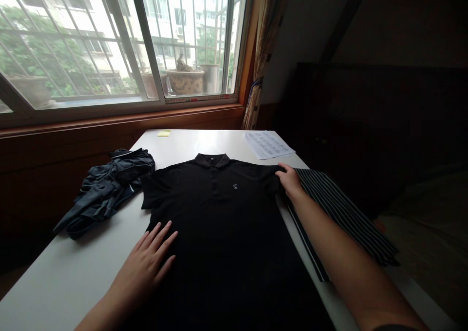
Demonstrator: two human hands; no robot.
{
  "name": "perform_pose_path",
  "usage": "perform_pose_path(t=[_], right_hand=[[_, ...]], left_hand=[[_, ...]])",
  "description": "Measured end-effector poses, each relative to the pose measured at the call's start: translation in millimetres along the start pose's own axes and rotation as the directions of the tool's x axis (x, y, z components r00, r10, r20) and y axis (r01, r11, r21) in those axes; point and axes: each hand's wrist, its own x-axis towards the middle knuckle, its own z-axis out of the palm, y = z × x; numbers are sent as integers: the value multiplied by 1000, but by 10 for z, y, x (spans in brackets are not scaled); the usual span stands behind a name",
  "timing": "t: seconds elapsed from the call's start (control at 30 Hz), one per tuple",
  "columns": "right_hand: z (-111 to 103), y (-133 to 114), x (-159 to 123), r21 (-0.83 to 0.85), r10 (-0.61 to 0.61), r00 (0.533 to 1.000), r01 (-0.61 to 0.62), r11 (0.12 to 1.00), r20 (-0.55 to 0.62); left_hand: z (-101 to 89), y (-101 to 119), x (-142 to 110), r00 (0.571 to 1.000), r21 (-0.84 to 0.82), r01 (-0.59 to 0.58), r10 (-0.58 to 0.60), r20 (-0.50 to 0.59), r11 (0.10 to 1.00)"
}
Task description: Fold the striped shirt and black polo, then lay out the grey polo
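Note:
A black polo shirt (219, 223) lies spread face up, its collar toward the window and a small white logo on the chest. Flat on the shirt's left side rests my left hand (151, 253), fingers spread. At the far right, my right hand (289, 179) pinches the end of the shirt's right sleeve between thumb and fingers. The shirt's lower part runs out of the picture at the bottom, dark and hard to make out.
The shirt lies on a white table (91, 267). Crumpled dark clothing (109, 184) sits at its left edge, a striped dark garment (340, 209) at the right. Printed papers (268, 145) and a yellow sticky note (164, 133) lie at the back, below a barred window (186, 38).

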Motion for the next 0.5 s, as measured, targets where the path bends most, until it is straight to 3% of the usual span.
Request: perform_pose_path(t=[0.1,0.2,0.37,0.5], right_hand=[[4,44,-80,20,107,994,-106,994,-13],[1,81,-151,33,152,988,-151,988,-30],[-5,117,-299,53,167,984,-164,985,-57],[-26,117,-479,61,57,993,-51,997,-99]], left_hand=[[-199,184,422,995,-49,-102,102,-3,994],[-258,454,1037,976,-161,-216,217,-8,963],[103,953,2183,967,-293,-248,253,-23,923],[487,1307,2860,982,-307,-156,182,58,939]])
